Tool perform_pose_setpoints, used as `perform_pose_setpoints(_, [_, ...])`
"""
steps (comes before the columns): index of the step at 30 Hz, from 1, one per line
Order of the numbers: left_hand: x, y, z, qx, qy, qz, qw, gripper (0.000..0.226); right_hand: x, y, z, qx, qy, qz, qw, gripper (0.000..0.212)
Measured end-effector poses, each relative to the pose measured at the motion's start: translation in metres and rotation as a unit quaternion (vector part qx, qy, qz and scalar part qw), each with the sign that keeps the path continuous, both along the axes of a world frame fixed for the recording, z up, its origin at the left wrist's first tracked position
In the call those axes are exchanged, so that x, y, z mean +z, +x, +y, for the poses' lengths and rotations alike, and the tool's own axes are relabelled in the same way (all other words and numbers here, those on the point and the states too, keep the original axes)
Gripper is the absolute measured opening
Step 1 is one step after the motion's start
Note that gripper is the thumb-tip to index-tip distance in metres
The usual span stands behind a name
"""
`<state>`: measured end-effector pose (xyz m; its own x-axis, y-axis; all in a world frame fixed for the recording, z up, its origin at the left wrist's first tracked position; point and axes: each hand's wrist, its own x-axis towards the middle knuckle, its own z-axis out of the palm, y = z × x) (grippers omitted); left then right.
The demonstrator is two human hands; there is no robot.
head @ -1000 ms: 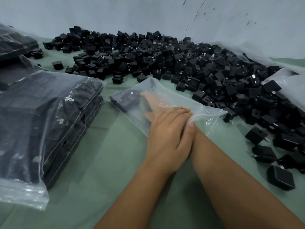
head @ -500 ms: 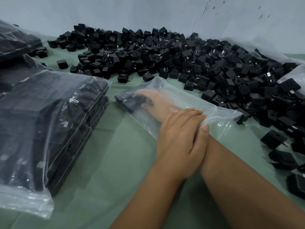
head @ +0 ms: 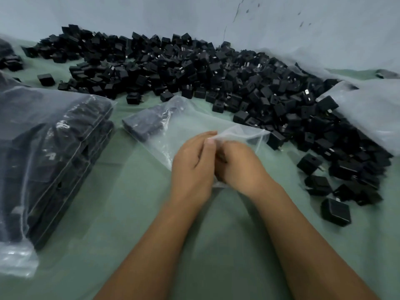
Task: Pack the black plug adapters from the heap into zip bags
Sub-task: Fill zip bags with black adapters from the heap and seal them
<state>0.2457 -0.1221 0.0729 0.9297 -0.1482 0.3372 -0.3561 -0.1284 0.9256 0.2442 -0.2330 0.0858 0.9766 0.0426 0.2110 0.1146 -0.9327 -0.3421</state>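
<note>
A clear zip bag lies on the green table in front of me, with a few black plug adapters at its far closed end. My left hand pinches the bag's open edge between thumb and fingers. My right hand is outside the bag, right beside the left, fingers curled at the same edge; what it holds is hidden. A large heap of black adapters stretches across the back and down the right side.
Filled bags of adapters are stacked at the left, close to the open bag. Loose adapters lie scattered at the right near my forearm. Large clear plastic covers the heap's right end. A pale wall stands behind.
My right hand has come out of the bag, leaving the adapters at its far end. Both hands now meet at the bag's open edge, which is lifted.
</note>
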Motion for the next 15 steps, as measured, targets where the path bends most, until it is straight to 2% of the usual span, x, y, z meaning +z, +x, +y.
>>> perform_pose_setpoints(1, [-0.001, 0.001, 0.000, -0.004, 0.000, 0.023, 1.000, 0.033, 0.001, -0.018, -0.009, -0.036, 0.040, -0.068, 0.996, 0.026])
perform_pose_setpoints(3, [-0.002, 0.002, 0.001, -0.011, 0.010, 0.067, 0.998, 0.028, 0.003, -0.053, -0.024, -0.094, 0.031, -0.207, 0.973, 0.024])
perform_pose_setpoints(5, [-0.005, 0.003, 0.003, -0.011, 0.026, 0.095, 0.995, 0.027, 0.003, -0.074, -0.036, -0.228, -0.007, -0.273, 0.935, 0.023])
perform_pose_setpoints(6, [-0.006, 0.003, 0.004, -0.010, 0.030, 0.101, 0.994, 0.027, 0.002, -0.083, -0.045, -0.312, -0.024, -0.265, 0.912, 0.028])
perform_pose_setpoints(7, [-0.007, 0.003, 0.005, -0.012, 0.030, 0.105, 0.994, 0.027, 0.001, -0.092, -0.055, -0.394, -0.036, -0.214, 0.893, 0.037])
perform_pose_setpoints(9, [-0.006, 0.003, 0.007, -0.018, 0.026, 0.111, 0.993, 0.028, -0.002, -0.108, -0.068, -0.497, -0.012, -0.057, 0.866, 0.056])
perform_pose_setpoints(11, [-0.005, 0.005, 0.009, -0.026, 0.038, 0.112, 0.993, 0.027, -0.007, -0.113, -0.074, -0.498, 0.015, 0.028, 0.867, 0.066])
perform_pose_setpoints(15, [-0.004, 0.013, 0.020, -0.062, 0.131, 0.088, 0.986, 0.030, -0.010, -0.088, -0.080, -0.407, -0.045, -0.007, 0.912, 0.057])
